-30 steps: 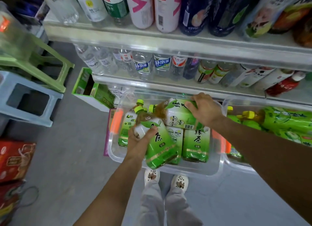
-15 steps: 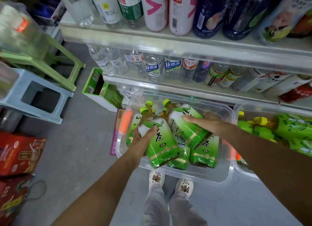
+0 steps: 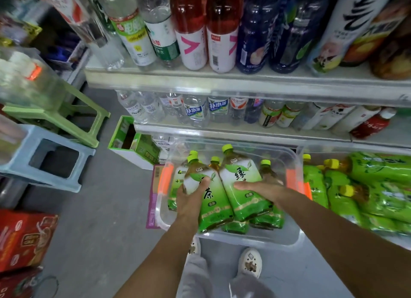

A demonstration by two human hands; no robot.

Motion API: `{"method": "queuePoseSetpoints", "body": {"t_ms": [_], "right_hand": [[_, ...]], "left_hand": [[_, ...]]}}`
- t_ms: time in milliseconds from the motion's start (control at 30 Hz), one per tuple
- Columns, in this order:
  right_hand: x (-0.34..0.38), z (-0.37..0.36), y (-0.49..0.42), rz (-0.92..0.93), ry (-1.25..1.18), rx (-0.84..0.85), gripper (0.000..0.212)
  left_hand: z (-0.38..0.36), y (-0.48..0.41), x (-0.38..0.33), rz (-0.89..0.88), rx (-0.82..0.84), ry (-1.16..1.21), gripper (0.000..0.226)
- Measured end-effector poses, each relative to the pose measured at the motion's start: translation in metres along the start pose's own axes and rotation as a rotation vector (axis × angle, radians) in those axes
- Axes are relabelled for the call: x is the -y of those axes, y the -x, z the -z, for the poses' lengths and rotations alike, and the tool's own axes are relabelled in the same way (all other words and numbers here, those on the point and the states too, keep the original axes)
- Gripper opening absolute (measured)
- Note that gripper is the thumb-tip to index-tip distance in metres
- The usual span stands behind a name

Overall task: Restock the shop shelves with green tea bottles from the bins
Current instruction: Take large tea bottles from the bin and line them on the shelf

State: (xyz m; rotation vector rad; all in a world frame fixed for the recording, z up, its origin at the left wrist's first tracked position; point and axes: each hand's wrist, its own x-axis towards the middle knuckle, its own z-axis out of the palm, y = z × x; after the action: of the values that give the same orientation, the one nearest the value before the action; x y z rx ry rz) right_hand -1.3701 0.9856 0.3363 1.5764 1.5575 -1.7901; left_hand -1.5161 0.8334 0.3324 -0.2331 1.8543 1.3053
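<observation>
The left hand [image 3: 190, 201] curls thumb and fingers round a green-labelled plastic tea bottle [image 3: 211, 206]. The right hand [image 3: 261, 190] grips a second green-labelled tea bottle [image 3: 241, 186] touching it, thumb across the label. Both bottles tilt over more bottles in the clear plastic bin [image 3: 244, 238]. A neighbouring clear bin [image 3: 333, 151] sits to the right, and the white shop shelf [image 3: 244, 82] of drinks stands ahead.

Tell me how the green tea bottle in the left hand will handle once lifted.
Probably heavy for its size: the green tea bottle looks full to the neck. Its glossy label may slip in the left hand. Tall and slim, it could tip when stood.
</observation>
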Motion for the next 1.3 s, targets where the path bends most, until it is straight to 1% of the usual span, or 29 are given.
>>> {"method": "queuePoseSetpoints", "body": {"t_ms": [133,200,267,333,367,400,433,467,500,533,633,700,733,800,900,1033,1167,1233,1300], "right_hand": [[-0.007,-0.003,0.021,0.092,-0.132,-0.075,0.164],[-0.006,-0.002,0.032,0.165,-0.231,-0.086,0.152],[-0.001,0.0,0.047,0.226,-0.307,-0.115,0.134],[0.009,0.001,0.062,0.277,-0.376,-0.141,0.136],[0.017,0.002,0.07,0.306,-0.404,-0.156,0.138],[0.027,0.003,0.08,0.343,-0.429,-0.172,0.136],[0.037,0.004,0.092,0.388,-0.456,-0.188,0.132],[0.048,0.005,0.104,0.433,-0.481,-0.207,0.125],[0.059,0.006,0.116,0.478,-0.506,-0.225,0.117],[0.071,0.007,0.129,0.526,-0.524,-0.237,0.108],[0.102,0.01,0.169,0.676,-0.534,-0.281,0.089],[0.119,0.014,0.192,0.75,-0.546,-0.329,0.079],[0.128,0.016,0.204,0.786,-0.553,-0.349,0.076],[0.145,0.019,0.227,0.869,-0.561,-0.381,0.076],[0.172,0.024,0.259,0.972,-0.595,-0.41,0.069],[0.208,0.029,0.298,1.074,-0.59,-0.458,0.077],[0.24,0.032,0.335,1.16,-0.54,-0.464,0.08],[0.259,0.035,0.352,1.217,-0.53,-0.476,0.076],[0.28,0.04,0.367,1.28,-0.519,-0.503,0.079]], "left_hand": [[0.004,0.008,-0.017,-0.061,0.124,-0.041,0.113],[0.007,0.013,-0.031,-0.092,0.206,-0.056,0.113],[0.01,0.023,-0.055,-0.144,0.278,-0.093,0.099],[0.014,0.029,-0.081,-0.218,0.342,-0.108,0.082],[0.016,0.033,-0.095,-0.255,0.37,-0.109,0.086],[0.017,0.038,-0.11,-0.29,0.405,-0.108,0.098],[0.018,0.043,-0.124,-0.318,0.434,-0.102,0.111],[0.018,0.049,-0.139,-0.34,0.455,-0.086,0.118],[0.02,0.056,-0.155,-0.366,0.471,-0.078,0.119],[0.021,0.063,-0.169,-0.394,0.492,-0.08,0.113],[0.026,0.081,-0.209,-0.503,0.587,-0.054,0.074],[0.028,0.093,-0.233,-0.574,0.626,-0.02,0.062],[0.028,0.1,-0.245,-0.613,0.634,-0.015,0.061],[0.029,0.119,-0.271,-0.691,0.64,-0.022,0.068],[0.032,0.146,-0.31,-0.793,0.688,0.003,0.076],[0.042,0.176,-0.359,-0.883,0.765,0.023,0.079],[0.054,0.203,-0.404,-0.972,0.781,0.042,0.075],[0.057,0.216,-0.427,-1.015,0.783,0.063,0.07],[0.059,0.231,-0.45,-1.058,0.782,0.082,0.064]]}}
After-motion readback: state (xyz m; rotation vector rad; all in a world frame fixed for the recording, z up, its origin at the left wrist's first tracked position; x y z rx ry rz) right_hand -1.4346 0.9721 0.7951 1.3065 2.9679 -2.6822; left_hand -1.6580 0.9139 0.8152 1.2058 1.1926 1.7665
